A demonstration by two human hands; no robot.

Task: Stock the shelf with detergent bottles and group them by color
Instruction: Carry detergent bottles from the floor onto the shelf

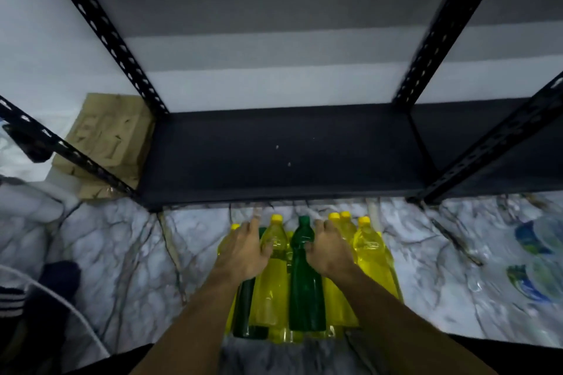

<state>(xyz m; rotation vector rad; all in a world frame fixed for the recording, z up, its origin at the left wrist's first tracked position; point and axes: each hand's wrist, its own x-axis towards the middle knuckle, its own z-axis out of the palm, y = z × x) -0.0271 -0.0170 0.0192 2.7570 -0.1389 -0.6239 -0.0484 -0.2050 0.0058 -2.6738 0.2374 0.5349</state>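
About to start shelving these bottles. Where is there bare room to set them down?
The dark shelf board between the perforated uprights is bare across its width. It is crowded on the marble floor just in front, where yellow bottles and green bottles lie packed side by side under the left hand and right hand.

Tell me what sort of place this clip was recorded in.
Probably a storeroom or back room, not a shop floor. A bare black slotted-angle metal shelf stands on a marble-patterned floor, detergent bottles lie on the floor in front, and a worn cardboard box sits beside the rack.
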